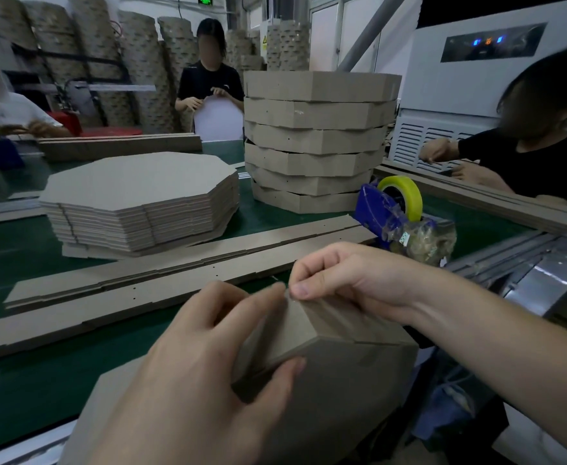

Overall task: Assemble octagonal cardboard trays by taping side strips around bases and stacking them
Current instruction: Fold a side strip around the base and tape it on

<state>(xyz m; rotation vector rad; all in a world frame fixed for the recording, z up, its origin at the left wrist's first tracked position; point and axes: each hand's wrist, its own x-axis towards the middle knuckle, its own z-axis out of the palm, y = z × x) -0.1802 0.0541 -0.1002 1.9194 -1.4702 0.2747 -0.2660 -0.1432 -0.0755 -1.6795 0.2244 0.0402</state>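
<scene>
green table (23,380); left hand (208,370), right hand (342,276), both pinch-tight on side strip (342,323)

Green lit sign (205,0) overhead, characters too blurred to read, machine display panel (488,41), glowing digits illegible

— Head-worn, wide-angle, looking forward and down?
— Yes. Very near the left hand (201,364) and right hand (352,276), both low in frame on the unfinished brown cardboard tray (342,370), at the near edge of the dark green worktop (23,380).
— Facing which way?
— Straight across the worktop, toward the tall stack of brown octagonal cardboard trays (315,139), well apart from the hands. One view only.
</scene>
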